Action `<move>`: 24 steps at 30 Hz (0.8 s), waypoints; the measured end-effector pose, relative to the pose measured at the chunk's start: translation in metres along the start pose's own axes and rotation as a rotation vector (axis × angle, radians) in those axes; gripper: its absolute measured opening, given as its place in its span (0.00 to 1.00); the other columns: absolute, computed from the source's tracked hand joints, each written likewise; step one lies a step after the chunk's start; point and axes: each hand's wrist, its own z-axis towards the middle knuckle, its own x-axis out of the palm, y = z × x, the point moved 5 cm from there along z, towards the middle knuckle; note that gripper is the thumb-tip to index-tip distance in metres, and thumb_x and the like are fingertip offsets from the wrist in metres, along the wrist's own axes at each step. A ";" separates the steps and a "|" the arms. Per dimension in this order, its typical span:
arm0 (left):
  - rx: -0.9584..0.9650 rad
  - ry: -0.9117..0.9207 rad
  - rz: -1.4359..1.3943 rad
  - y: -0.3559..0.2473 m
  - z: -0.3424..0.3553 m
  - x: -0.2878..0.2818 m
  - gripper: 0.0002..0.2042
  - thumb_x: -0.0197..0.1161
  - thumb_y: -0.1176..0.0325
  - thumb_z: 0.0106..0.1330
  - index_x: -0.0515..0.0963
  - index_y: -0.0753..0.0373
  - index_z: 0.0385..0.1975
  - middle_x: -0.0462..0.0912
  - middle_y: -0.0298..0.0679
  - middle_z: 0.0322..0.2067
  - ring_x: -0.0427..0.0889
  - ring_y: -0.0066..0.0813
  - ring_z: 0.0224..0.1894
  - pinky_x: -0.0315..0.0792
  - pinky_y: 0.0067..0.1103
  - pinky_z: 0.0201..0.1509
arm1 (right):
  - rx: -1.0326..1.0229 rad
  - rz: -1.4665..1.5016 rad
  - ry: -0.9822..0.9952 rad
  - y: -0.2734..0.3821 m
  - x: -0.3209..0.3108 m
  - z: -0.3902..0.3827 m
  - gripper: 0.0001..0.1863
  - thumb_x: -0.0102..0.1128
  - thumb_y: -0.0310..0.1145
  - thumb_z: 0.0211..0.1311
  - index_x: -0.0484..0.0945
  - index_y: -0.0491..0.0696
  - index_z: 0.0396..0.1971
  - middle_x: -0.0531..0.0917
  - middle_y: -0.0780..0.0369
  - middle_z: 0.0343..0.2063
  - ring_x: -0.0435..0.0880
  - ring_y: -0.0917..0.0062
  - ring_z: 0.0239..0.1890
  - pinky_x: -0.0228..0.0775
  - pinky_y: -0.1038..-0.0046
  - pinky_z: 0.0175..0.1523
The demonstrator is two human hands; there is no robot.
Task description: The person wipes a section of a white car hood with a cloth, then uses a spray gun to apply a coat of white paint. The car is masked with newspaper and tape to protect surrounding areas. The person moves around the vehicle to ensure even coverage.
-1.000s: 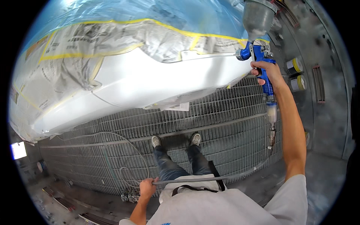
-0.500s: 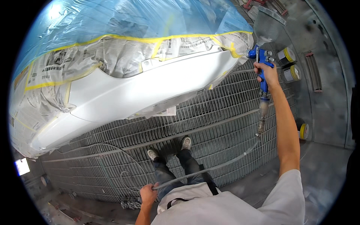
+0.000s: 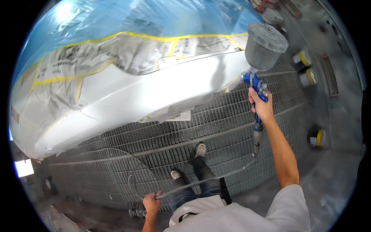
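Note:
My right hand [image 3: 262, 103] is closed round the handle of a blue spray gun [image 3: 255, 83], its nozzle end toward the white car panel [image 3: 154, 91]. A grey paint cup [image 3: 266, 48] with a lid sits on top of the gun, slightly tilted. From the gun's base an air hose [image 3: 208, 179] runs down and left across my legs. My left hand [image 3: 152, 203] grips that hose near my waist, fingers wrapped round it. Masking paper [image 3: 92, 58] edged with yellow tape borders the panel, and blue plastic film [image 3: 154, 17] covers the area above.
Underfoot lies a metal floor grating [image 3: 174, 143], with a loop of hose [image 3: 143, 166] on it at left. Along the right wall stand several cans, one a yellow-rimmed can [image 3: 308, 77]. A red-brown rack [image 3: 329, 75] is beside them.
The spray gun in my right hand has moved left and nearer to me, its cup now more upright. My feet have shifted and my view has moved slightly. The left hand keeps hold of the hose.

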 end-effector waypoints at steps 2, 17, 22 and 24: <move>-0.002 -0.085 -0.035 0.023 -0.011 -0.004 0.23 0.69 0.57 0.59 0.70 0.65 0.11 0.72 0.51 0.15 0.73 0.56 0.22 0.63 0.43 0.26 | 0.002 0.000 0.051 0.005 0.033 -0.025 0.11 0.61 0.36 0.66 0.75 0.46 0.27 0.74 0.68 0.17 0.68 0.87 0.14 0.58 0.81 0.15; -0.168 -0.599 -0.108 0.236 -0.093 -0.082 0.19 0.71 0.63 0.57 0.70 0.64 0.12 0.70 0.46 0.14 0.70 0.52 0.20 0.61 0.39 0.26 | 0.039 0.022 0.106 0.017 0.328 -0.216 0.23 0.68 0.41 0.61 0.70 0.42 0.46 0.78 0.64 0.22 0.73 0.84 0.19 0.63 0.80 0.18; -0.192 -0.705 -0.116 0.292 -0.110 -0.086 0.22 0.68 0.65 0.58 0.64 0.64 0.09 0.61 0.49 0.11 0.64 0.52 0.16 0.53 0.39 0.24 | -0.105 -0.002 0.558 0.023 0.419 -0.266 0.31 0.62 0.39 0.66 0.66 0.47 0.66 0.82 0.63 0.33 0.79 0.81 0.34 0.73 0.75 0.42; -0.349 -0.590 -0.014 0.315 -0.116 -0.077 0.25 0.67 0.61 0.61 0.61 0.67 0.10 0.57 0.48 0.10 0.58 0.46 0.14 0.51 0.39 0.21 | -0.232 0.104 0.756 0.027 0.438 -0.276 0.32 0.62 0.40 0.66 0.65 0.47 0.67 0.83 0.62 0.39 0.79 0.80 0.41 0.71 0.73 0.51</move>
